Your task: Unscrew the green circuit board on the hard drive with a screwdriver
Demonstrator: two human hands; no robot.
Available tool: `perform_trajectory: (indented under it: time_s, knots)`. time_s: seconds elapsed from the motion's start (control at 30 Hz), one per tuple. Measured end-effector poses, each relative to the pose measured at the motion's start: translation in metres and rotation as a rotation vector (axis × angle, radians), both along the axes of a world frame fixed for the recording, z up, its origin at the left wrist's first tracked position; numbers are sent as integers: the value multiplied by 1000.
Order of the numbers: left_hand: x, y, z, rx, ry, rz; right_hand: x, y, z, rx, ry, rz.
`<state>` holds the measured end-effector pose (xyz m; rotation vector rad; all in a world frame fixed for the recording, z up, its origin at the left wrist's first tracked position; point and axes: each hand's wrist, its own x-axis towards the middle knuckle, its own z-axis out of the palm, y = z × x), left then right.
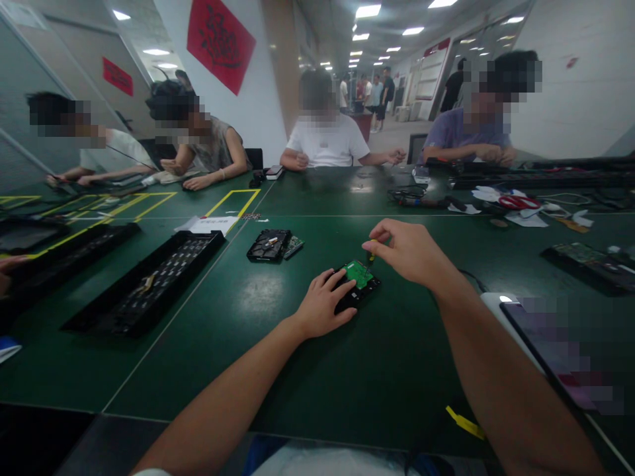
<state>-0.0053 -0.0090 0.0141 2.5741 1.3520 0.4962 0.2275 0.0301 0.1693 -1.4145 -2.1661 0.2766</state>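
Observation:
A black hard drive with a green circuit board [358, 272] facing up lies on the green table in front of me. My left hand [325, 303] rests over its left side, fingers spread and lying flat. Above its far right corner, my right hand [404, 251] pinches a small screwdriver [371, 254] with a dark and yellow handle, held upright. The screwdriver's tip points down at the board; whether it touches a screw is too small to tell. Farther off to the left sits another black drive [268, 245] beside a loose circuit board [294, 247].
A long black tray [149, 284] stands on the left, near a white paper [215, 225]. To my right are a tablet-like screen [540, 344] and a black unit [590, 264]. Cables and red-handled scissors [518, 201] lie at the back right. Several people sit across the table.

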Motion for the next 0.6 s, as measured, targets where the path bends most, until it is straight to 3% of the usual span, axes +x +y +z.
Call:
perform_trajectory:
  time_s: [0.23,0.47,0.6]
  knots:
    - [0,0,-1,2,-8,0,1,0,0,-54,12,10]
    - [0,0,0,4,2,0,-2,0,1,28,-34,99]
    - [1,-1,1,-1,-2,2,-1,1,-1,30,-13,23]
